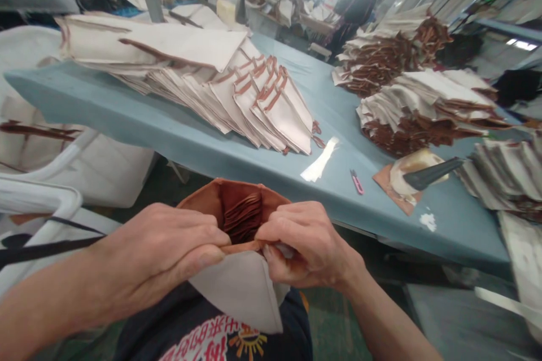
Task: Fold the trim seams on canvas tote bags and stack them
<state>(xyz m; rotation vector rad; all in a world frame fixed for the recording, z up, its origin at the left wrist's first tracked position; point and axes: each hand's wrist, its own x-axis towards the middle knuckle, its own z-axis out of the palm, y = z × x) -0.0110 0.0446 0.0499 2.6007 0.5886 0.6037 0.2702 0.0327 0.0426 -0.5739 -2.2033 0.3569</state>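
In front of my body I hold a brown and off-white leather-like piece point(237, 189), its brown inside facing up and showing a gathered, pleated middle. My left hand point(169, 248) is closed on its near brown edge, thumb below and fingers on top. A little to the right, my right hand point(302, 242) pinches the same edge between thumb and bent fingers. From that edge an off-white flap point(241, 290) hangs down against my dark shirt. The lower side of the piece is hidden by my hands.
Across the blue-covered table point(339, 118) lies a fanned stack of off-white pieces point(271, 107). Pink thread snips point(356, 181), a white strip point(320, 161), and a glue pot with a dark-handled brush point(432, 174) lie nearer. Brown-edged bundles point(423, 107) stand right; white bins point(114, 169) left.
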